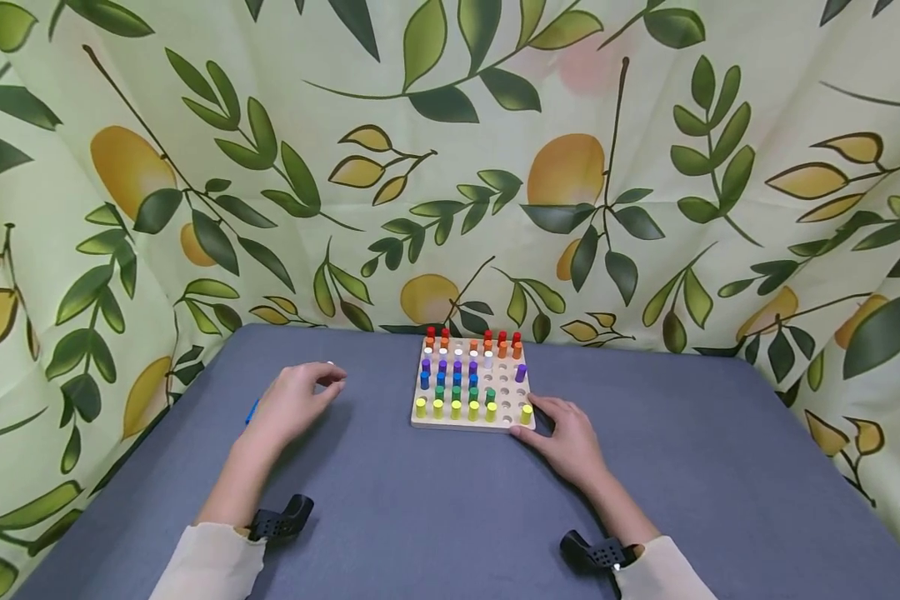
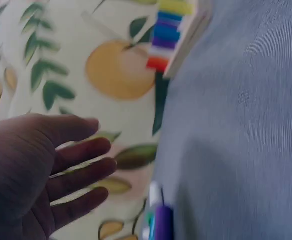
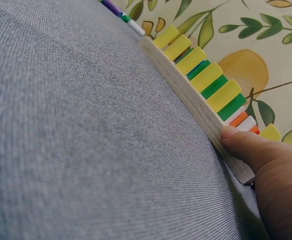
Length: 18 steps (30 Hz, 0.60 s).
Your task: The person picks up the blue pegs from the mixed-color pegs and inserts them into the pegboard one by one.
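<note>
Head view, right hand: the right hand (image 1: 566,437) lies flat on the grey cloth (image 1: 435,517), fingers pressed against the near right corner of the wooden board (image 1: 465,421); it grips nothing, and probably steadies the board.
Head view, board: square, pale wood, drilled in a grid of round holes; just ahead of the right hand and well to the right of the left hand.
Head view, pegs: short coloured cylinders stand upright in rows, the yellow pegs (image 1: 455,409) nearest the hands, then green, blue, purple, white, orange and red farthest; several holes nearest the right hand are unfilled, with one purple peg (image 1: 521,372) standing alone there.
Head view, left hand: the left hand (image 1: 292,402) hovers over the cloth, fingers loosely curved; something small and white shows at the fingertips, but I cannot tell whether it is held.
Head view, loose pieces: a blue piece (image 1: 251,411) shows at the outer edge of the left hand.
Left wrist view, hand: palm (image 2: 31,170) open, fingers spread and nearly straight, nothing in it.
Left wrist view, loose pegs: a purple and a white peg (image 2: 158,215) lie on the cloth just beside the fingers; the view is blurred.
Right wrist view, thumb: the thumb (image 3: 245,150) presses the board's flat side edge (image 3: 195,102), plain smooth wood.
Right wrist view, cloth: fine woven ribbing, matte grey.
Surroundings: a curtain (image 1: 450,150) printed with lemons and leaves hangs beyond the board.
</note>
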### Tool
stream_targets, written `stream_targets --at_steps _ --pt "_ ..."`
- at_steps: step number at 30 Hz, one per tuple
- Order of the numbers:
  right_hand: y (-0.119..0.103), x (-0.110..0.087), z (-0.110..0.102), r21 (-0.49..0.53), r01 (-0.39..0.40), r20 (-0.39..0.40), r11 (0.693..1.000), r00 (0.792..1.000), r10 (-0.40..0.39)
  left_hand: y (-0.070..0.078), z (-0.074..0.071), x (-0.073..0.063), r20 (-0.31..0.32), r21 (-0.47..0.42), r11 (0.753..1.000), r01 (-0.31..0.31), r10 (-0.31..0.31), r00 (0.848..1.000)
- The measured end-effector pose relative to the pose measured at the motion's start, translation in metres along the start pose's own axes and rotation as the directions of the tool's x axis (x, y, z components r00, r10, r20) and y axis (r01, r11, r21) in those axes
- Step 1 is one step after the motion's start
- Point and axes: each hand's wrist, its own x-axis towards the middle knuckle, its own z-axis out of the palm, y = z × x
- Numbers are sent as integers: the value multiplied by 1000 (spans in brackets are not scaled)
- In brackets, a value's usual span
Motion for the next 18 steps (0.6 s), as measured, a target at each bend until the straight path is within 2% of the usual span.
stream_targets --at_steps 4,8,12,18 --pt "-1 -1 1 5 -4 -2 1000 1000 4 -20 -13 -7 -25 33 997 76 -75 997" --pt "-1 -3 0 0 -10 2 1000 1000 10 -30 -23 -10 -4 51 990 128 -128 992" --pt "-2 -3 -1 -7 -8 -3 1000 1000 8 -37 -24 -11 36 62 990 130 -132 991" --pt "-2 0 -1 -11 -4 4 1000 1000 4 -47 -17 -9 69 99 986 133 -140 988"
